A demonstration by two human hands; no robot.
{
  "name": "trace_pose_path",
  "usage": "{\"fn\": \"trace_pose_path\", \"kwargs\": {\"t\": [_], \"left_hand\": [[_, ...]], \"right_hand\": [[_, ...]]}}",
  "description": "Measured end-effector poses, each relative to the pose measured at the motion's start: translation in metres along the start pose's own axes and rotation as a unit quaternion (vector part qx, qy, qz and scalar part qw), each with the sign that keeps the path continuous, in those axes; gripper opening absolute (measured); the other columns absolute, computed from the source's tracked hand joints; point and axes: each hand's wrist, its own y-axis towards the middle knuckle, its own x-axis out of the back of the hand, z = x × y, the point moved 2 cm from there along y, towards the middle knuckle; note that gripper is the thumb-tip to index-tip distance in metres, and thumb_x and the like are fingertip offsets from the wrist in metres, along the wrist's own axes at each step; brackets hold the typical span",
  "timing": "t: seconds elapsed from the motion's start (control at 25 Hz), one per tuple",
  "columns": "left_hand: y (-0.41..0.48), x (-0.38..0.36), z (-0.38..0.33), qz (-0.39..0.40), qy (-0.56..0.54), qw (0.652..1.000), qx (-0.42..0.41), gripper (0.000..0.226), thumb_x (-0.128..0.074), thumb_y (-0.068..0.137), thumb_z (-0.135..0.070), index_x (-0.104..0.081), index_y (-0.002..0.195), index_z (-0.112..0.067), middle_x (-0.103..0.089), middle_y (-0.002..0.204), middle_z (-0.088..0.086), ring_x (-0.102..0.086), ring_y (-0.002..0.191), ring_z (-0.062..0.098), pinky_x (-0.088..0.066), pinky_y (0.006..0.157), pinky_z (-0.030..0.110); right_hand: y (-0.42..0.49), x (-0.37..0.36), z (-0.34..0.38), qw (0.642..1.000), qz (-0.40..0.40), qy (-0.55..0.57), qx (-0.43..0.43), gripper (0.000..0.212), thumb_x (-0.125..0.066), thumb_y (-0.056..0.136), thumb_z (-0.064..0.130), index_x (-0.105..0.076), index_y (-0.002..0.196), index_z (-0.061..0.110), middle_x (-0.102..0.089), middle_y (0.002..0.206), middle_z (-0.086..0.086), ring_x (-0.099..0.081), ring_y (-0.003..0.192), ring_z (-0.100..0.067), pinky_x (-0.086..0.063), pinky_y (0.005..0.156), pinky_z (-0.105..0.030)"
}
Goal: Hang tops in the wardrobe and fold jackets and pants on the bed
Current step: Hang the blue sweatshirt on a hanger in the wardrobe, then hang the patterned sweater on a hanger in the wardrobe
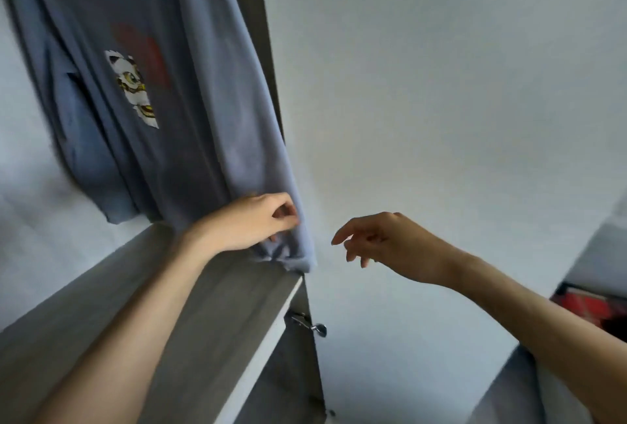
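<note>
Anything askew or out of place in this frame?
The blue T-shirt is bunched at its lower corner where the left hand grips it, against the grey wardrobe ledge, not hanging straight. The right hand hovers empty. No damage visible.

Grey wood-grain shelf (220,315), white front edge, runs from lower left up to the grey upright panel (251,16). The blue top's (190,101) bunched hem sits at the shelf's far front corner, seemingly touching the board; the rest hangs above it. Your left hand (251,223) pinches that hem right over the shelf. Metal hinge (307,322) just under the corner.
</note>
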Motion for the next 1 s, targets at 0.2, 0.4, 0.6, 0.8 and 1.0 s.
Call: {"fn": "trace_pose_path", "kwargs": {"t": [0.2,0.4,0.6,0.8,1.0], "left_hand": [[-0.017,-0.13,-0.155,0.166,0.014,0.978,-0.123,0.02,-0.056,0.097,-0.041,-0.061,0.107,-0.025,-0.069,0.1,-0.007,-0.069,0.087,0.008,-0.053,0.087,0.035],[-0.034,-0.272,-0.302,0.309,0.045,0.918,-0.246,0.026,-0.056,0.097,-0.04,-0.06,0.116,-0.024,-0.068,0.098,-0.006,-0.065,0.095,0.013,-0.051,0.091,0.032],[-0.055,-0.419,-0.448,0.446,0.113,0.79,-0.406,0.033,-0.056,0.097,-0.044,-0.059,0.122,-0.023,-0.069,0.108,-0.004,-0.064,0.1,0.013,-0.047,0.093,0.028],[-0.092,-0.51,-0.561,0.499,0.089,0.695,-0.509,0.03,-0.056,0.097,-0.045,-0.058,0.12,-0.026,-0.066,0.098,-0.012,-0.064,0.095,0.009,-0.049,0.09,0.03],[-0.166,-0.603,-0.624,0.571,0.12,0.597,-0.55,0.03,-0.056,0.097,-0.043,-0.059,0.12,-0.023,-0.07,0.103,-0.007,-0.067,0.092,0.007,-0.05,0.09,0.028]], "right_hand": [[-0.182,0.014,-0.087,0.987,-0.019,0.0,-0.161,0.017,-0.055,0.098,0.028,-0.067,0.109,0.034,-0.073,0.084,0.01,-0.069,0.072,-0.005,-0.051,0.069,-0.02],[-0.377,0.005,-0.171,0.938,-0.105,0.053,-0.326,0.016,-0.058,0.098,0.024,-0.068,0.11,0.025,-0.073,0.085,0.006,-0.069,0.071,-0.012,-0.044,0.063,-0.01],[-0.552,-0.005,-0.229,0.834,-0.203,0.076,-0.508,0.014,-0.058,0.097,0.026,-0.067,0.107,0.028,-0.07,0.081,0.011,-0.067,0.07,-0.007,-0.041,0.06,-0.008],[-0.673,-0.021,-0.229,0.695,-0.341,0.118,-0.622,0.015,-0.054,0.1,0.024,-0.066,0.11,0.026,-0.073,0.086,0.008,-0.069,0.074,-0.008,-0.042,0.059,-0.007],[-0.794,-0.117,-0.226,0.557,-0.388,0.201,-0.706,0.013,-0.054,0.099,0.03,-0.065,0.108,0.03,-0.071,0.086,0.011,-0.068,0.072,-0.004,-0.051,0.066,-0.021]]}}
